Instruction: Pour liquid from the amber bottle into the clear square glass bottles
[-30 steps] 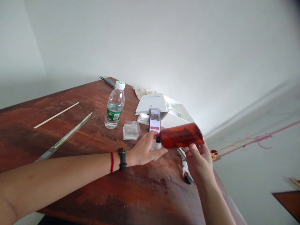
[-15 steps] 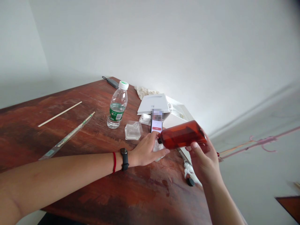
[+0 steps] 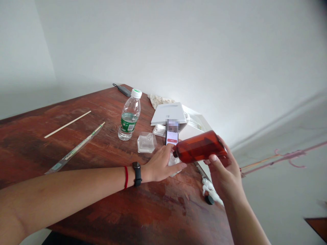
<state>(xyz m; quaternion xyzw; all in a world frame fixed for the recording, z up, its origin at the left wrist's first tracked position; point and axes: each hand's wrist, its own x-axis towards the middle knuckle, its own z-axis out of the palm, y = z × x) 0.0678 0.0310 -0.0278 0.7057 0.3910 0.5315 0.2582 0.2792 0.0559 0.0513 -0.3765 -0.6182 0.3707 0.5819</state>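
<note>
My right hand (image 3: 223,166) is closed round the body of an amber-brown bottle (image 3: 200,147). The bottle is tipped nearly level, its uncapped neck pointing left and slightly down. Below that mouth is a small clear container (image 3: 174,163), partly hidden by my fingers and the bottle. My left hand (image 3: 160,164) curves around this container, thumb on the near side and fingers on the far side. Any liquid leaving the bottle is too small to make out. A black cap (image 3: 209,199) lies near the table's right edge, beside a white spray-pump head (image 3: 209,187).
On the brown wooden table (image 3: 122,211) stand a water bottle (image 3: 129,115) and a clear square dish (image 3: 146,143). A phone (image 3: 172,137) leans against white boxes (image 3: 168,114). A bare stick (image 3: 67,124) and a wrapped stick (image 3: 76,148) lie left.
The whole view has shifted slightly, with things appearing a little further right. Both hands keep their holds, and the amber bottle stays tipped over the clear container.
</note>
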